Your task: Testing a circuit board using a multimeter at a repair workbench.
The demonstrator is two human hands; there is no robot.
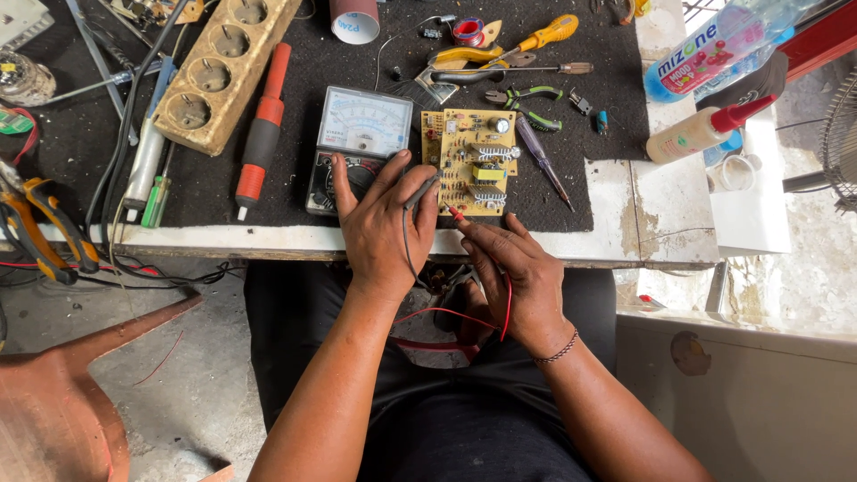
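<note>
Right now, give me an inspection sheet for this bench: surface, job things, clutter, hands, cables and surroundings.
Surface: black mat on a worn white bench.
Job things: yellow circuit board flat on the mat; analog multimeter beside it, touching or nearly so.
Clutter: wooden socket strip, red-handled screwdriver, green-handled pliers, purple tester screwdriver, glue bottle, drink bottle.
Hands: left hand holds the black probe on the board; right hand holds the red probe at the board's lower edge.
Cables: red lead loops across the lap; black cables run over the bench's left side.
Surroundings: concrete floor, fan at right.
</note>
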